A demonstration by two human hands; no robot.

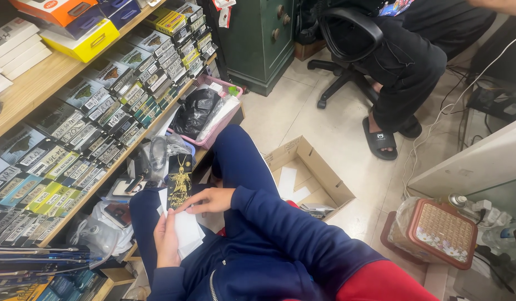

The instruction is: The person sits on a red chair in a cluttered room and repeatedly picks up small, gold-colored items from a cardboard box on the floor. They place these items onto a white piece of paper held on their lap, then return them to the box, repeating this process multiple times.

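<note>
While pinched in the right hand point(209, 200): black card point(179, 183), above left hand point(166, 241).

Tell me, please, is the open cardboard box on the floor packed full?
No, the cardboard box lies open on the tiled floor holding only a couple of white strips on its bottom.

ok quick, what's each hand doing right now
Left hand: closed around a stack of white sheets.
Right hand: pinching the black card with gold figure at its lower edge.

Navy zip jacket, navy trousers
</note>
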